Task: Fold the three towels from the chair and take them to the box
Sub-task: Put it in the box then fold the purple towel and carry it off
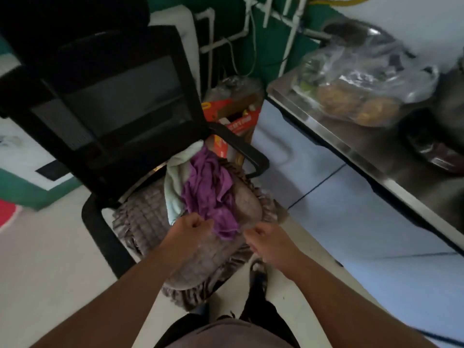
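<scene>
Now both hands are low over the chair seat. My left hand [191, 225] is curled into a fist at the near edge of the purple towel [209, 190], touching it; looks like a pinch, can't confirm. My right hand [263, 237] is also curled shut, just beside the towel's lower corner; can't tell if it has any fabric. Purple towel lies crumpled on the grey quilted cushion [148, 214] of the black chair [110, 96]. Pale green towel [175, 179] is bunched under and left of it, against the backrest. Third towel not discernible. Red cardboard box [233, 116] sits on the floor behind the chair's armrest. Steel desk [356, 146] to the right carries a clear plastic bag [364, 79] of food.
</scene>
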